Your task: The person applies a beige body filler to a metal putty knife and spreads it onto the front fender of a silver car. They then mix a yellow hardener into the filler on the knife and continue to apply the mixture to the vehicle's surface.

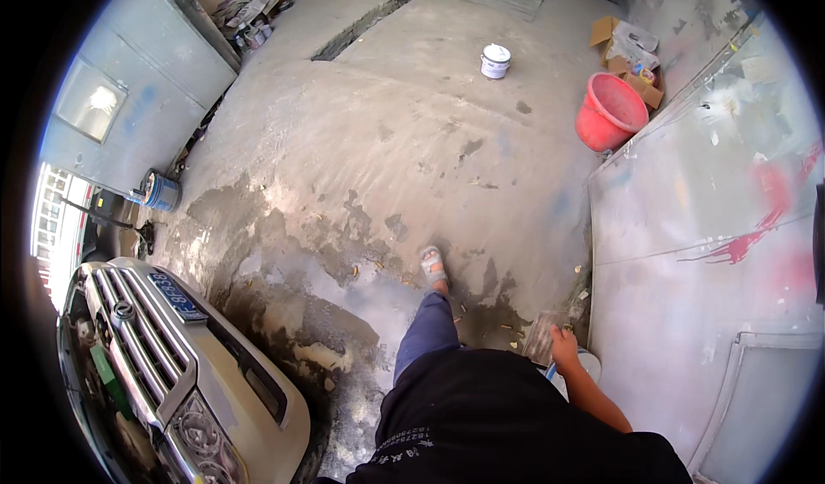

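A grey sanding block [543, 336], flat and rectangular, lies low down just left of the right hand [565, 347], close to the base of the paint-splashed grey wall [687, 226]. The hand hangs beside the person's hip with its fingers curled toward the block and touching its near end; whether they grip it firmly or only rest on it cannot be told at this size. A blue-and-white round object [584, 365] sits right behind the hand, partly hidden by the wrist. The left hand does not show.

Taking the wall as the landmark: the person's sandalled foot [432, 267] steps on the stained concrete floor [387, 140] well to its left. A red plastic bucket [608, 111] leans against the wall's far end, with torn cardboard boxes [627, 50] just beyond it. A white paint can [495, 60] stands farther out on the floor, away from the wall. Far to the left, across the floor, is the front of a beige car [172, 372], and past it a blue can [161, 191].
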A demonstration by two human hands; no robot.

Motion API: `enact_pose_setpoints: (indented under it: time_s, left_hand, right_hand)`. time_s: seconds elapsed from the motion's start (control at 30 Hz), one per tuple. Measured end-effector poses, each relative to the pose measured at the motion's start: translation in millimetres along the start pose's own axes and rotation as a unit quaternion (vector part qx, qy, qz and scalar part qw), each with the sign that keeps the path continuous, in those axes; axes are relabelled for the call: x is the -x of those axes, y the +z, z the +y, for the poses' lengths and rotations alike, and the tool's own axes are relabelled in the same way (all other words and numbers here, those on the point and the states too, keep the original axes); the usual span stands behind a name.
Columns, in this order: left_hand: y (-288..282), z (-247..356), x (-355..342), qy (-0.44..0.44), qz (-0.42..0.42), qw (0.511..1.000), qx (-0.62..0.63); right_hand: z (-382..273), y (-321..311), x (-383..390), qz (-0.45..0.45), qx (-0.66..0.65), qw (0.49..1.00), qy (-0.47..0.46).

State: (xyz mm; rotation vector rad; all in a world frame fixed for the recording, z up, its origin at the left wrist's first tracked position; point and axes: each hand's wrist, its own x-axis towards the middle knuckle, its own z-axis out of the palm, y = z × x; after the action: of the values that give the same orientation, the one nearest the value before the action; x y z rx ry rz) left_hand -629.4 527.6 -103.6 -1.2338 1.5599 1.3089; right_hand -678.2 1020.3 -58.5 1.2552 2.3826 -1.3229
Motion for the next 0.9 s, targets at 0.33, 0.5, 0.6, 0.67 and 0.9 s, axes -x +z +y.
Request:
enact_pose_setpoints:
  time_s: [0.33, 0.5, 0.6, 0.67, 0.9]
  left_hand:
    - [22.6, 203.1, -77.3, -0.114, -0.014, 0.993, -0.035]
    - [36.5, 390.3, -119.9, 0.019, -0.006, 0.998, -0.066]
    - [76.7, 499.6, -138.6, 0.095, -0.024, 0.992, -0.078]
    - [102.5, 557.8, -141.9, 0.131, -0.027, 0.987, -0.088]
    - [195.0, 633.7, -149.2, 0.082, -0.051, 0.989, -0.113]
  right_hand:
    - [-122.7, -16.8, -118.8, 0.112, -0.058, 0.975, 0.184]
    - [-188.1, -26.7, -182.4, 0.169, -0.131, 0.965, 0.152]
    - [-161.5, -21.5, -241.3, 0.209, -0.297, 0.917, 0.167]
    - [-204.3, -22.9, -257.0, 0.171, -0.369, 0.891, 0.202]
    - [-271.2, -18.9, -358.1, 0.113, -0.463, 0.849, 0.228]
